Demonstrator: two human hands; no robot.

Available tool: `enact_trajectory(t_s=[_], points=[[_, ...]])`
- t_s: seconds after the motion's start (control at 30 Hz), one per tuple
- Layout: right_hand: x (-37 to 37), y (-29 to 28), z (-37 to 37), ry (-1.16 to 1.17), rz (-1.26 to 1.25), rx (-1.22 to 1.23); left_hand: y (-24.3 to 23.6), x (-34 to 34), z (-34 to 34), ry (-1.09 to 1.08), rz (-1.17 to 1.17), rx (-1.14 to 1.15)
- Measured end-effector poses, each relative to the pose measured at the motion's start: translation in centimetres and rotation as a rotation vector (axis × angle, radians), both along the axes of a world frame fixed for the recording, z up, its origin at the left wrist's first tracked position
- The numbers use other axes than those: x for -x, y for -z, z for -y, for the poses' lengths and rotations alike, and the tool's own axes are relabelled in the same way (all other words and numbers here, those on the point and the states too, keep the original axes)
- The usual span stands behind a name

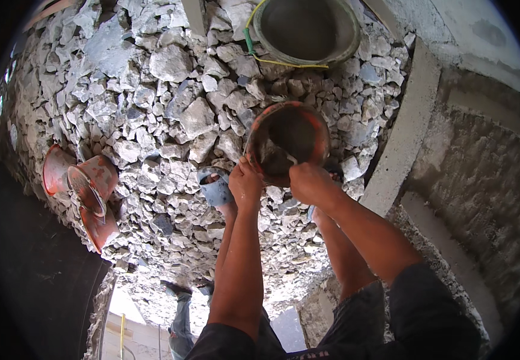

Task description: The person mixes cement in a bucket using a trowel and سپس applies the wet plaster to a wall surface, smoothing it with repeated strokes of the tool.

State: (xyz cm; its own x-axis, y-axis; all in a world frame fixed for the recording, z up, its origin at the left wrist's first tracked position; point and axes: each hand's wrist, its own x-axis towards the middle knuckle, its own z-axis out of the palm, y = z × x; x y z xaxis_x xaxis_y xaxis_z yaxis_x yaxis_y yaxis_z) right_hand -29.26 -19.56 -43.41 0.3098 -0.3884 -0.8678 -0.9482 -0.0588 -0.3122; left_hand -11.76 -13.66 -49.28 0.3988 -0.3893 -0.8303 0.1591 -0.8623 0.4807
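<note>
left hand point(245, 180) grips near rim of orange bucket point(287, 144) | right hand point(311, 183) grips rim too, steadying it over rubble point(170, 114) | grey basin point(306, 29) far

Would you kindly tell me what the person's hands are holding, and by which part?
Both hold the orange bucket by its near rim: the left hand on the rim's left side, the right hand on its right.
</note>
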Motion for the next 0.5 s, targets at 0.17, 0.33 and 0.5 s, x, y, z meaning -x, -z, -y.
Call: enact_trajectory(t_s=[0.17,0.33,0.5], points=[[4.5,-6.1,2.1,0.027,-0.095,-0.053,-1.2,-0.9,0.6,-0.095,-0.079,-0.048],[4.0,-1.3,4.3,-0.056,-0.045,0.2,-0.9,0.0,0.7,-0.08,-0.088,-0.013],[2.9,4.5,-1.4,0.242,0.38,-0.182,-0.1,0.4,0.3,-0.041,-0.052,-0.005]])
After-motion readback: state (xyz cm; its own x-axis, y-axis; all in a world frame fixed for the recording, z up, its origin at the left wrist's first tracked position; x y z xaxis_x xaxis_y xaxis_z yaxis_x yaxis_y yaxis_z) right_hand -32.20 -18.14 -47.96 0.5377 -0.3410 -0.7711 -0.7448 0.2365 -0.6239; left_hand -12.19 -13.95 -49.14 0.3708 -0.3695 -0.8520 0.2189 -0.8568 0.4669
